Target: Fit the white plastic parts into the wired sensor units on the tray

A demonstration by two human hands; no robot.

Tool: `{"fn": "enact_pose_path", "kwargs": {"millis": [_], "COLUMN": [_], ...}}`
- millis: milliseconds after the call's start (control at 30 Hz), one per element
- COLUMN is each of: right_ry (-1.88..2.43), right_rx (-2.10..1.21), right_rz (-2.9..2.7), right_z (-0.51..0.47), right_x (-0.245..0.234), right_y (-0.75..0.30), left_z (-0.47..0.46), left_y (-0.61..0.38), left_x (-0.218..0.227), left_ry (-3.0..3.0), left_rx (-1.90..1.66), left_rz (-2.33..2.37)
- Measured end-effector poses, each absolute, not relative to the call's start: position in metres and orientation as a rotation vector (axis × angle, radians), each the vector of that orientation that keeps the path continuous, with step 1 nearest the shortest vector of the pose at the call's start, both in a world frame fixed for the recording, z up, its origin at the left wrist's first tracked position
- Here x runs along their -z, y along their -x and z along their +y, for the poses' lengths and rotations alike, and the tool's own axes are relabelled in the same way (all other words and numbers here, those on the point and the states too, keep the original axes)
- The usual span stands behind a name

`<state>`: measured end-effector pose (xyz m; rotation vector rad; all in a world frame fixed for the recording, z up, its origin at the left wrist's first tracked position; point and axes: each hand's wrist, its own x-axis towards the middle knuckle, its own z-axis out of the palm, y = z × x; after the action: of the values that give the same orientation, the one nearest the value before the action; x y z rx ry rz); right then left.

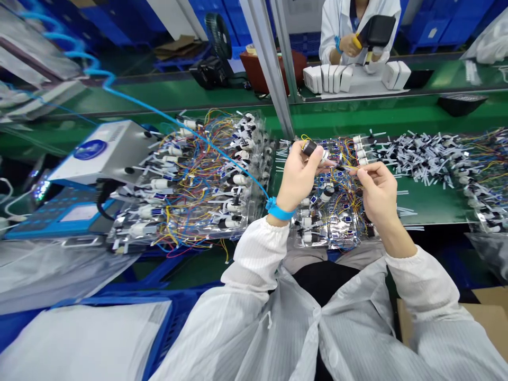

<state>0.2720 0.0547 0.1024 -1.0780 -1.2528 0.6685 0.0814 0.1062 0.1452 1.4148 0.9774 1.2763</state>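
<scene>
My left hand (pixel 299 174) is closed around a small black and white cylindrical part (pixel 310 148) with wires. A blue band (pixel 280 209) with a coiled cord circles my left wrist. To its right, my right hand (pixel 378 190) pinches a thin strip or wire end that runs toward the cylinder; its kind is too small to tell. Directly below both hands lies a clear plastic tray (pixel 332 241) with several similar white cylinders, small blue pieces and yellow, red and blue wires.
More wired parts fill trays (pixel 206 185) on the left. A pile of short white and black strips (pixel 424 156) lies on the green bench (pixel 432 206) at right. A grey-blue machine (pixel 107 153) stands left; a metal post (pixel 273 69) rises ahead. Across the bench, a person (pixel 359 32) holds a black device.
</scene>
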Motion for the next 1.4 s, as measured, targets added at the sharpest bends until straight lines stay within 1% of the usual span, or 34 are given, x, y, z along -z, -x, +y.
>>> {"fn": "enact_pose_path", "kwargs": {"millis": [133,300,400,500,633,733,800,833,933,1000,1100,1267,1400], "right_ry": [1.120,1.184,1.169,1.165,1.467,1.588,1.462,1.359,0.997,0.831,0.716,0.769,0.674], "right_rx": [-0.656,-0.372,-0.208,-0.169,-0.076,0.058,-0.004,-0.120,-0.660,-0.841,-0.791,-0.473,-0.281], "right_rz": [-1.305,-1.580,-1.813,-1.931,-1.881,-1.784,-1.638,-1.570,-1.391,-1.251,-1.109,-1.037,-1.000], "right_z": [0.053,0.052,0.045,0.033,0.017,0.006,0.000,-0.001,0.006,0.016,0.026,0.009,-0.015], "right_x": [-0.112,-0.128,-0.129,-0.121,-0.109,-0.118,-0.134,-0.142,-0.159,-0.164,-0.166,-0.171,-0.175], "right_y": [-0.271,-0.267,-0.266,-0.277,-0.310,-0.323,-0.313,-0.303,-0.265,-0.244,-0.232,-0.249,-0.274], "left_z": [0.101,0.097,0.100,0.106,0.114,0.112,0.105,0.099,0.077,0.062,0.048,0.062,0.081], "left_y": [-0.087,-0.091,-0.092,-0.087,-0.070,-0.059,-0.058,-0.060,-0.072,-0.079,-0.078,-0.055,-0.053], "left_x": [-0.140,-0.131,-0.129,-0.134,-0.147,-0.159,-0.167,-0.170,-0.175,-0.176,-0.174,-0.163,-0.146], "left_ry": [-1.416,-1.577,-1.506,-1.394,-1.222,-1.172,-1.177,-1.179,-1.167,-1.147,-1.060,-0.655,-0.304], "left_rx": [-1.186,-1.178,-1.253,-1.379,-1.596,-1.653,-1.650,-1.644,-1.604,-1.566,-1.498,-1.377,-1.321], "left_rz": [0.910,0.957,0.965,0.953,0.896,0.781,0.732,0.718,0.677,0.624,0.564,0.621,0.677]}}
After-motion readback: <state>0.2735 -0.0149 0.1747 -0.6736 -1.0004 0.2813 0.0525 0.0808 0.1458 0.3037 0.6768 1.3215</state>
